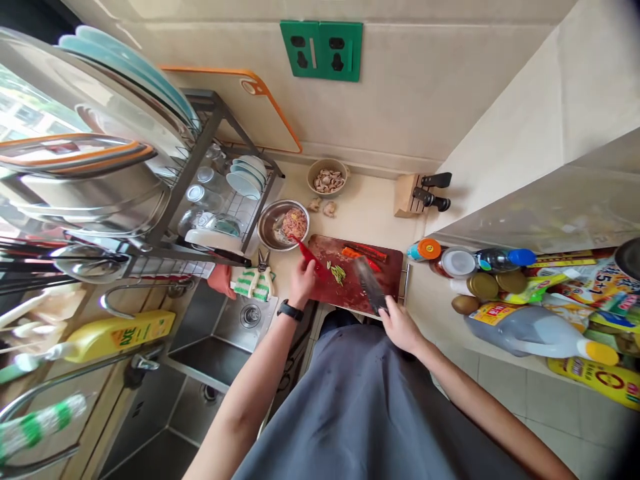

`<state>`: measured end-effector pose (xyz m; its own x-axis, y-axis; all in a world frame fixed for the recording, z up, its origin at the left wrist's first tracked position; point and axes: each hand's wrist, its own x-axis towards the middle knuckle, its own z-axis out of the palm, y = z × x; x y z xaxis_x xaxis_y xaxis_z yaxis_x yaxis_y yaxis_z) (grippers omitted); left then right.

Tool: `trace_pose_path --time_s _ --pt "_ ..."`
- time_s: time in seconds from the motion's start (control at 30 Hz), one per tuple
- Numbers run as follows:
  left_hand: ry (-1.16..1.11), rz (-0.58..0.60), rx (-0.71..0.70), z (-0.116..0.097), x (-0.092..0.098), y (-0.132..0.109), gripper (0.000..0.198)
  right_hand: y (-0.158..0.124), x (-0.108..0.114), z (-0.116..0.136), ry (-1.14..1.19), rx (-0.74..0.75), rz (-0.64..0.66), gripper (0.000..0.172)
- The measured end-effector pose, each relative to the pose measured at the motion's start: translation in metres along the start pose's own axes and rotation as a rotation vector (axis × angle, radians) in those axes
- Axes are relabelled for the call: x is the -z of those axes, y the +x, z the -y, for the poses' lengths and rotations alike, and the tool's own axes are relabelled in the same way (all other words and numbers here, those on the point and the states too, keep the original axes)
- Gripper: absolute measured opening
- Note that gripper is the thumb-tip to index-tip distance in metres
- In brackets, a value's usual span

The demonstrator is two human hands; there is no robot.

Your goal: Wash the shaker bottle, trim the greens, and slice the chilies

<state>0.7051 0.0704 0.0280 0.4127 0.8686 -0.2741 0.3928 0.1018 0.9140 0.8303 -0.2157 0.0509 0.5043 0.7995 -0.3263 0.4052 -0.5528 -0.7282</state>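
My left hand (303, 283) is closed around a long red chili pepper (307, 252), whose tip points toward the metal bowl (263, 241) of minced meat (295, 225). In my right hand (400, 325) is a kitchen knife (369, 283), its blade over the right part of the red-brown cutting board (353, 293) and slightly blurred. Chopped green pieces (337, 273) lie mid-board, between my two hands. Behind the blade, orange-red carrot-like pieces (351, 253) and dark red strips (371, 251) rest near the board's far edge.
A bowl of sliced mushrooms (329, 180) and ginger pieces (329, 209) stand behind the board. To the right are a knife block (407, 195), jars (457, 262) and bottles. On the left are a dish rack (215, 110), a sink (220, 353), scissors (263, 259) and a striped cloth (245, 283).
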Motion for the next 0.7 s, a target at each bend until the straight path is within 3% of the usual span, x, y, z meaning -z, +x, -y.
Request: trace_pose_path --time_s 0.1,0.2,0.3,0.4,0.57,0.63,0.7 --pt "-0.301 -0.200 0.350 0.021 0.024 -0.006 0.019 0.030 -0.035 0.012 -0.039 0.029 0.190 0.018" --pt "-0.435 -0.303 0.537 0.040 0.033 -0.022 0.016 0.054 -0.056 0.023 -0.094 0.038 0.314 0.018" --pt "-0.485 -0.314 0.588 0.052 0.026 -0.037 0.016 0.072 -0.055 0.022 -0.153 0.014 0.336 0.021" --pt "-0.507 -0.267 0.617 0.057 0.012 -0.044 0.018 0.082 -0.040 0.013 -0.219 -0.024 0.298 0.026" --pt "-0.470 -0.206 0.635 0.063 -0.007 -0.044 0.025 0.079 -0.016 0.008 -0.271 0.026 0.267 0.024" --pt "-0.384 -0.187 0.634 0.067 -0.009 -0.046 0.028 0.073 -0.014 0.012 -0.292 0.043 0.271 0.025" --pt "-0.138 -0.183 0.542 0.070 -0.006 -0.051 0.032 0.067 -0.016 0.019 -0.337 0.036 0.295 0.025"
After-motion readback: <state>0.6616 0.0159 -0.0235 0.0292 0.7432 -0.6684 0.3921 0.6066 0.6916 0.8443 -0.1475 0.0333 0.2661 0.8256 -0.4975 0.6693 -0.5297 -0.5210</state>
